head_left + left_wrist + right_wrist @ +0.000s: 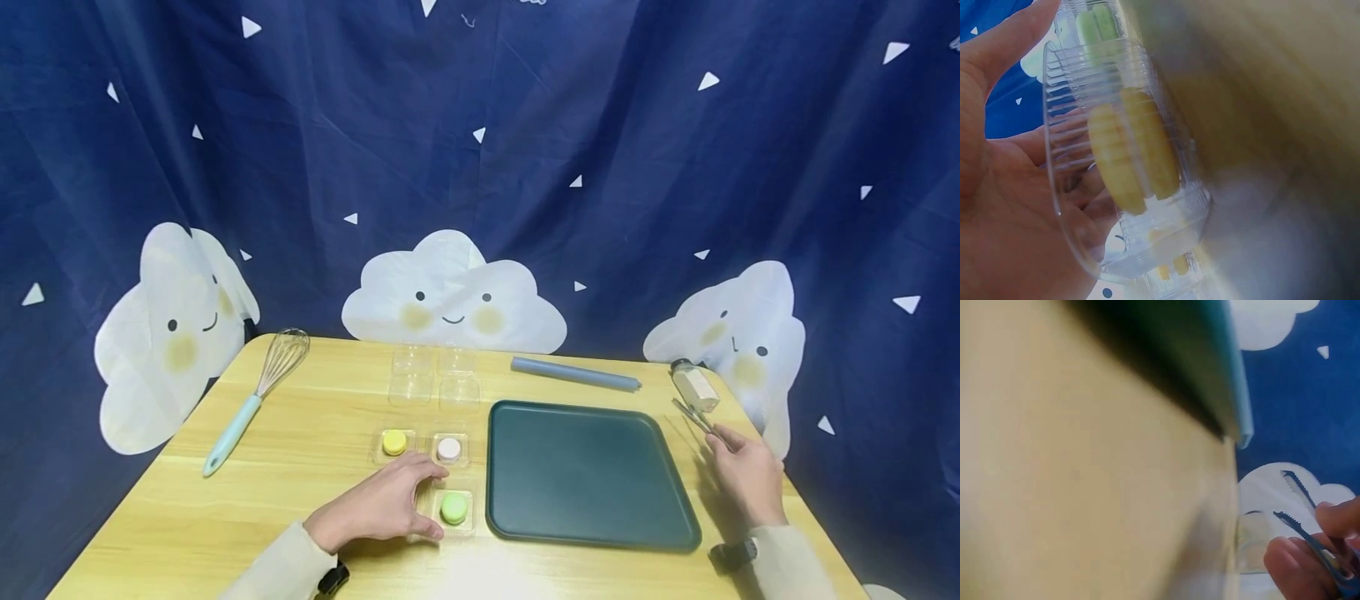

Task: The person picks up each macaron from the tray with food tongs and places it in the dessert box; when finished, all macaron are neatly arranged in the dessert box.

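Note:
My left hand (382,504) hovers over the front of the table with thumb and fingers spread, its fingertips beside a green macaron (453,507) in a clear plastic cup. Behind are a yellow macaron (393,442) and a pale pink one (448,450), each in a clear cup. Close to the palm in the left wrist view stands a clear ribbed cup (1060,212) with a yellow macaron (1154,150); the hand hides this cup in the head view. My right hand (748,479) pinches small metal tongs (693,415); their serrated tips are apart with nothing between them.
A dark green tray (577,475) lies between the hands. Clear empty plastic compartments (411,377) and a grey-blue rolling pin (575,373) lie at the back. The whisk (247,417) is at left; a dark-capped jar (696,388) lies beyond the tongs, near the right edge.

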`<state>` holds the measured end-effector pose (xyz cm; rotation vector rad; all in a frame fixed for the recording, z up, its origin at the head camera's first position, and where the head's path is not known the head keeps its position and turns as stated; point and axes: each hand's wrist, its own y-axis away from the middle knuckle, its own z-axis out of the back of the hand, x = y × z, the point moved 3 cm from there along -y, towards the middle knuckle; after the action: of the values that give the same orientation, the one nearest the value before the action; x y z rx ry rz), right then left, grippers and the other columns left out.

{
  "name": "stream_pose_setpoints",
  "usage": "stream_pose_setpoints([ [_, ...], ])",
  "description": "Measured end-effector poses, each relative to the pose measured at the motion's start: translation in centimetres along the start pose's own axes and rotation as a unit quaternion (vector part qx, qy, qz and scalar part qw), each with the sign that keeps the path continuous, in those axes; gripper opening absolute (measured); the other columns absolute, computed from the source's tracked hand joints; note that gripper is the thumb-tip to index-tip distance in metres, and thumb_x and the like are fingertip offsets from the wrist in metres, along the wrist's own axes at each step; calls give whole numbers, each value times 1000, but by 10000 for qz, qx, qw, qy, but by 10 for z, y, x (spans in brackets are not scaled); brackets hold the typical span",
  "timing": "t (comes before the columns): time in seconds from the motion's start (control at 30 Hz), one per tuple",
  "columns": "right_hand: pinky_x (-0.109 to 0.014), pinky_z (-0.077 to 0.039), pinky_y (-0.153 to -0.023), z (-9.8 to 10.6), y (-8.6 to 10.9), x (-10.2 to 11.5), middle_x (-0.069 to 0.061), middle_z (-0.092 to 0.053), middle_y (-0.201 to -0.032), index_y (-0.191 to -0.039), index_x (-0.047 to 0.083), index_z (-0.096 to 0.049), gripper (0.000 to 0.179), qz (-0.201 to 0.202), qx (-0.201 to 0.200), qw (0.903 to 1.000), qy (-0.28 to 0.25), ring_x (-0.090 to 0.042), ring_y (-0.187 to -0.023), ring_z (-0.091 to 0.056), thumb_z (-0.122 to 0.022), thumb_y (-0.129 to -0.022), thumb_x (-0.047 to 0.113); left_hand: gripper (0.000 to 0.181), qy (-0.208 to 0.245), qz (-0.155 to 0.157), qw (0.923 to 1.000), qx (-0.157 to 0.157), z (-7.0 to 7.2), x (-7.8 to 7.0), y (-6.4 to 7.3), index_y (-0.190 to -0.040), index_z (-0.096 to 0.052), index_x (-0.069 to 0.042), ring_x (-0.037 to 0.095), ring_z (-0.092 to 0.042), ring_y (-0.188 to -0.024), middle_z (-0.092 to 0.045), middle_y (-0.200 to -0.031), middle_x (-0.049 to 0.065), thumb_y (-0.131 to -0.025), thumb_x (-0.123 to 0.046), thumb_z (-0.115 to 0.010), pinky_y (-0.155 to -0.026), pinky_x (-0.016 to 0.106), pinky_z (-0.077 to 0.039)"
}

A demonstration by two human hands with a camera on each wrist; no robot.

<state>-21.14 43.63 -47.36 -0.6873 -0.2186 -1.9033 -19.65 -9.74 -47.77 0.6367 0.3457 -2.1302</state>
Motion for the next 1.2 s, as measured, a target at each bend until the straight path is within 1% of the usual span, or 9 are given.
stream_pose_setpoints([
  [0.07,-66,-35,-110,-2,1,-4,-20,-61,-136,-136,8,-64,50,-38,78,9999,69,-53,-135,-45,-53,-102,42,77,30,9,10000,15,0,0,0,-132,-64,-10,29,-55,-132,-61,-139,7,-70,-48,-88,-114,54,-45],
  [0.17,-63,-40,-108,-4,2,-8,-20,-63,-134,-135,8,-64,50,-40,67,9999,103,-53,-134,-47,-54,-101,42,77,49,10,10000,37,1,-1,0,-132,-64,-10,29,-54,-132,-60,-140,8,-70,-48,-88,-115,55,-45],
  [0.23,-63,-39,-109,-5,2,-10,-20,-63,-133,-135,6,-64,50,17,48,9999,122,-52,-134,-48,-54,-102,41,76,39,4,10000,45,1,-1,0,-132,-64,-10,29,-54,-133,-60,-141,9,-70,-48,-88,-115,55,-45],
  [0.4,-63,-35,-112,-8,2,-13,-22,-58,-137,-135,3,-62,48,103,141,9996,236,-53,-134,-47,-56,-102,37,76,30,18,10000,71,1,-2,0,-132,-64,-9,31,-53,-134,-58,-143,11,-71,-48,-88,-115,56,-44],
  [0.73,-64,-28,-117,-12,2,-13,-21,-52,-145,-142,4,-56,53,-122,305,9993,197,-52,-140,-40,-58,-101,38,77,13,33,10000,52,0,0,0,-132,-64,-9,32,-53,-135,-58,-143,12,-71,-49,-88,-116,57,-43],
  [1.2,-63,-27,-116,-16,3,-10,-20,-55,-141,-141,2,-56,49,-136,152,9995,227,-51,-138,-44,-56,-102,32,76,20,45,10000,48,0,0,0,-132,-64,-10,31,-53,-134,-59,-141,10,-71,-48,-88,-116,56,-44],
])
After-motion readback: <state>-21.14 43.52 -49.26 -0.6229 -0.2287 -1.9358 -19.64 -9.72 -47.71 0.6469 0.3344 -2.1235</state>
